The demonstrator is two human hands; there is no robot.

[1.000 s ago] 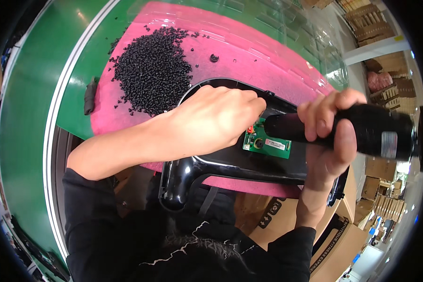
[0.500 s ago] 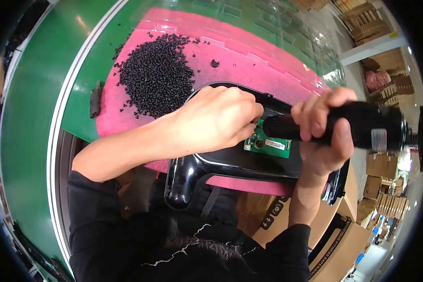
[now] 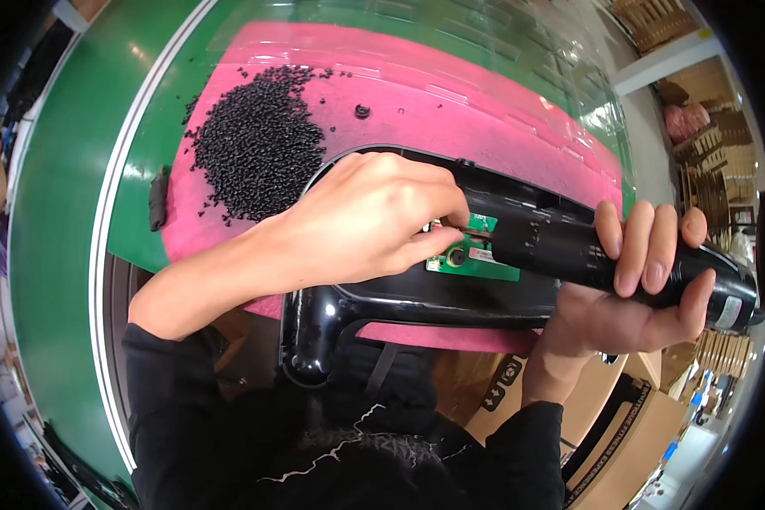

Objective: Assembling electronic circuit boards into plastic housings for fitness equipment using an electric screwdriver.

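My right hand (image 3: 646, 272) is wrapped round a black electric screwdriver (image 3: 561, 248), which lies nearly level with its tip pointing left. Just left of that tip, the thumb and forefinger of my left hand (image 3: 382, 217) pinch together by the bit; whatever small thing is between them is too small to make out. Below both hands is a green circuit board (image 3: 476, 270) with a pale label and a round dark part. It sits inside a glossy black plastic housing (image 3: 416, 310), partly hidden by my hands.
A large heap of small black screws (image 3: 255, 144) lies on the pink mat (image 3: 374, 76), left of the housing. Clear plastic trays (image 3: 484, 51) stand behind it. A dark grey tool (image 3: 158, 200) rests on the green table (image 3: 68, 212). Cardboard boxes (image 3: 629, 442) are at lower right.
The screwdriver has swung, its rear end now lower and farther right, with my right hand shifted along it. My left fingers have come to the bit. The mat and housing appear slightly farther left.
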